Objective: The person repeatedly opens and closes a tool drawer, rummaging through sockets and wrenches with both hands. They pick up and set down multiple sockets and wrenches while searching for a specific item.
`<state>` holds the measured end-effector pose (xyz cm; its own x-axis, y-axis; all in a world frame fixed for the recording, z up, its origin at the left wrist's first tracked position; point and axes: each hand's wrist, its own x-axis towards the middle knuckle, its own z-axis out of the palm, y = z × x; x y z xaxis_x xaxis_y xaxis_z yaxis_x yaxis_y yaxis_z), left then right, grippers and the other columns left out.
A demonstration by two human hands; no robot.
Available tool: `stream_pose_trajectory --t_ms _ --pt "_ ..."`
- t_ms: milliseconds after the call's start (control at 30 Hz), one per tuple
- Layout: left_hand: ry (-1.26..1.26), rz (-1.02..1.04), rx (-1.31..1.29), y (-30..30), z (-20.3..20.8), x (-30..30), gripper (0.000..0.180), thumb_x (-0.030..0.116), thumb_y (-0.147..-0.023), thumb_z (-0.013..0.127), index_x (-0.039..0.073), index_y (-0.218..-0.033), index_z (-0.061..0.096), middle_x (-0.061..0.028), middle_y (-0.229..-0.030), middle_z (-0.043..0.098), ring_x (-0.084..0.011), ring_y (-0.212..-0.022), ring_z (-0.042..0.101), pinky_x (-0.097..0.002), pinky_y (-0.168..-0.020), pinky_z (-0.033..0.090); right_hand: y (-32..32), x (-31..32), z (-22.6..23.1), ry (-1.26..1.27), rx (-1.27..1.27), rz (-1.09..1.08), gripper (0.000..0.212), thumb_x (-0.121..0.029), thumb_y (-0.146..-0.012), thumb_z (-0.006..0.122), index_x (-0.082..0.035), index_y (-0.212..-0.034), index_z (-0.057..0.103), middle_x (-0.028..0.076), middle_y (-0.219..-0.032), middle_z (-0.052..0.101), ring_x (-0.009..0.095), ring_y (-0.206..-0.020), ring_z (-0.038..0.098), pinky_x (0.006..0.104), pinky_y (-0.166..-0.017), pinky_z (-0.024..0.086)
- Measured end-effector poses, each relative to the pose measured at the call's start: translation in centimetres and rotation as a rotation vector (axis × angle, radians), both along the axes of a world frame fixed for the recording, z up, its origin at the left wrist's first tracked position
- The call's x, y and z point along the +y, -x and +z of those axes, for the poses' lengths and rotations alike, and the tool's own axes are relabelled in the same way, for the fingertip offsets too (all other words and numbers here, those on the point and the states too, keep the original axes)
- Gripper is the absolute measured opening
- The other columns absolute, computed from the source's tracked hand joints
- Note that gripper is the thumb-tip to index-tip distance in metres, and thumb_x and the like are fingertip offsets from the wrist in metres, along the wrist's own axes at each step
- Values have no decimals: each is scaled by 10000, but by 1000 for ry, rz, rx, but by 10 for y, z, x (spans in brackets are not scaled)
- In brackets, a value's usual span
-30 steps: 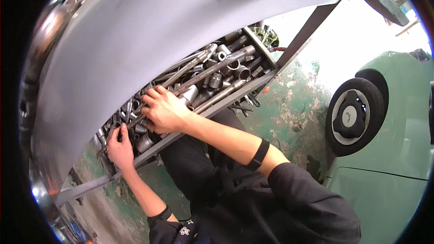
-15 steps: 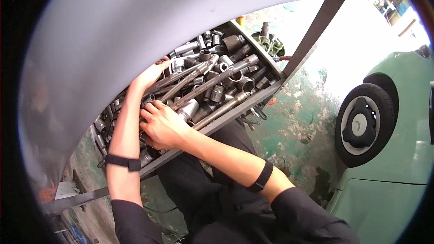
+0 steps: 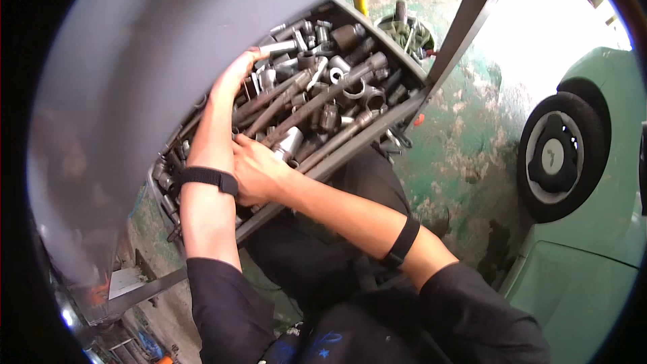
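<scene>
A metal drawer (image 3: pixel 387 47) is heaped with sockets, extension bars and other steel parts. My left hand (image 3: pixel 236 75) reaches to its far left, fingers closed at the near end of a long chrome socket (image 3: pixel 280 48). My left forearm crosses over the drawer's left part. Beside that forearm, my right hand (image 3: pixel 261 170) lies low over the tools, its fingertips hidden behind the arm and among the parts. A wide silver socket (image 3: pixel 290 143) sits next to the right hand. Long steel bars (image 3: pixel 323 100) lie slantwise across the pile.
A grey curved panel (image 3: pixel 155 47) overhangs the drawer's left side. Beyond the drawer stand a yellow can (image 3: pixel 360 1) and a round container (image 3: pixel 423 37) with cloth and tools. A metal post (image 3: pixel 465 20) rises there. A green car (image 3: pixel 586 249) stands at right.
My left hand has moved farther into the drawer, from beside the bars to the long chrome socket. My right hand is more covered by the left forearm. The whole view has shifted.
</scene>
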<state>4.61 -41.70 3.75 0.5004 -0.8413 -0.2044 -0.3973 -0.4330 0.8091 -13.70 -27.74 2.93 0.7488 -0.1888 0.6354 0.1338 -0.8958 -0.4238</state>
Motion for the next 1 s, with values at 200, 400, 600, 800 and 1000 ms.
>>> stream_pose_trajectory --t_ms 200,400,600,800,1000 --pt "-12 -6 -207 -1 8 34 361 272 -771 813 45 -1022 685 76 -563 444 -58 -427 331 -264 -391 223 2 1 3 -26 76 29 615 -293 -608 754 -113 -1182 625 111 -1253 615 302 -1243 501 463 -1043 360" --pt "-77 8 -382 -19 32 136 322 271 -765 801 44 -955 676 47 -566 485 -75 -421 374 -269 -385 249 11 1 12 82 -28 -16 261 -296 -713 709 -76 -851 682 95 -905 588 267 -974 549 387 -864 418" --pt "-165 90 -567 -47 44 216 289 269 -758 790 43 -889 666 17 -570 527 -91 -415 417 -273 -380 275 19 5 20 87 103 -52 332 -373 -774 706 -74 -919 691 105 -999 602 281 -1055 540 407 -912 419" --pt "-298 192 -648 -86 49 258 266 267 -751 778 42 -823 657 -13 -574 568 -107 -409 461 -278 -375 302 16 3 16 147 75 -55 356 -364 -719 736 -73 -919 690 100 -980 598 275 -1009 549 398 -896 430" --pt "-529 236 -548 -106 62 261 254 265 -744 767 41 -757 647 -43 -577 610 -124 -403 504 -283 -369 328 13 1 13 202 5 -62 317 -352 -726 728 -72 -868 683 90 -932 599 270 -1000 557 397 -903 436"
